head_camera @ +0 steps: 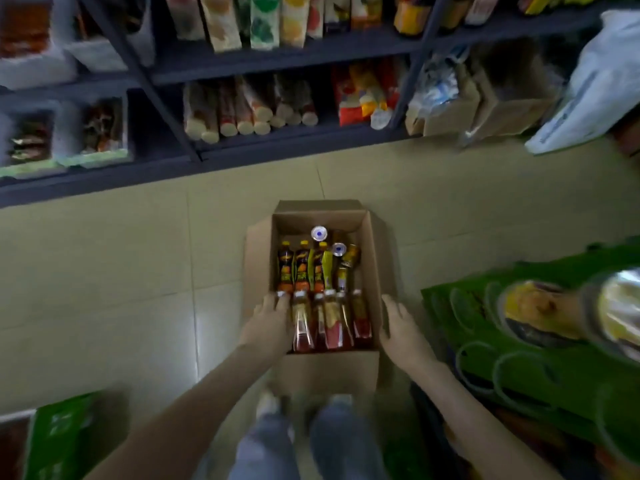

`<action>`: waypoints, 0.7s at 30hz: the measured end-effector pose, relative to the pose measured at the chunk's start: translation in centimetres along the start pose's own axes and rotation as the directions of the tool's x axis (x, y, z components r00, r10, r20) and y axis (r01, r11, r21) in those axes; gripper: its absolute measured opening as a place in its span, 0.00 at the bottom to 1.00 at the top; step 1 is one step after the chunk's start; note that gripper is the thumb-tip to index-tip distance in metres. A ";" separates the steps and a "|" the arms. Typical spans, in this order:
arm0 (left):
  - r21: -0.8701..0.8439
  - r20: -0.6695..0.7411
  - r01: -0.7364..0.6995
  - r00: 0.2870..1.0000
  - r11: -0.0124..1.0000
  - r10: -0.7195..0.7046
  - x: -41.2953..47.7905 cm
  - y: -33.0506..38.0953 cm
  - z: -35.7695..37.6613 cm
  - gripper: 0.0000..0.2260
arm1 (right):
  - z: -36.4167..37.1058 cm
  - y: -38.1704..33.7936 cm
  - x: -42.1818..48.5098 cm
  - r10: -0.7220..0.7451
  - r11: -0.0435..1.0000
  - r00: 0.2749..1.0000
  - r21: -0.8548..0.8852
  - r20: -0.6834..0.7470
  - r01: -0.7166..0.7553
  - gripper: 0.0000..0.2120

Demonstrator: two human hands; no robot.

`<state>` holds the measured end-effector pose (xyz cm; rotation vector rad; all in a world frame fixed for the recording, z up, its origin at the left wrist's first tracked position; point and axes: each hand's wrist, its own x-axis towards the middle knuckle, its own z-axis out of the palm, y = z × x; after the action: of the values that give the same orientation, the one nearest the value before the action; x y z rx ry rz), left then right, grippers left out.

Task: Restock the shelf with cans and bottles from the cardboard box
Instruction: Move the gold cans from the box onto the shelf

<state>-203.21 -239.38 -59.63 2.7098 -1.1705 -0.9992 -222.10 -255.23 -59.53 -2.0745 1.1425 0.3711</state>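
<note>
Left grip point(268, 322) splayed over bottles point(325, 323) in cardboard box point(372, 237); right grip point(401, 329) spread outside its wall

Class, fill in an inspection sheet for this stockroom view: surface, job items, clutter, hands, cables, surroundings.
Surface: pale tiled floor, with glare near the left arm.
Job's things: open cardboard box on the floor, holding red-filled bottles nearest the person, dark yellow-capped bottles behind them, and two round can tops.
Clutter: green packs at right, green bag at lower left.
Hands: left hand at the box's left side, touching a bottle; right hand open at the right wall, holding nothing.
Cables: nothing seen.
Surroundings: dark shelf stocked with cartons and packets; white bag at upper right.
</note>
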 end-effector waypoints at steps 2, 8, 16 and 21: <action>0.001 0.026 0.015 1.000 1.000 -0.015 4.9 -1.2 3.3 0.26 | 2.9 1.5 4.8 0.025 0.999 1.000 0.032 0.003 -0.025 0.32; 0.035 0.003 -0.015 1.000 0.999 0.015 20.5 -5.0 14.0 0.28 | 13.3 7.0 20.5 -0.008 0.999 0.999 0.031 -0.038 0.010 0.33; 0.177 -0.151 -0.093 0.981 0.980 0.121 36.9 -7.7 24.2 0.31 | 22.4 12.6 40.6 -0.136 0.970 0.977 -0.221 -0.162 0.098 0.37; 0.198 -0.192 -0.131 0.967 0.971 0.170 41.8 -8.1 28.1 0.30 | 25.3 12.9 48.4 -0.226 0.918 0.952 -0.372 -0.206 0.137 0.37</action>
<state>-192.50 -255.05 -107.02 2.7227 -1.4656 -0.5998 -203.15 -271.15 -109.86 -2.5831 1.0672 0.2459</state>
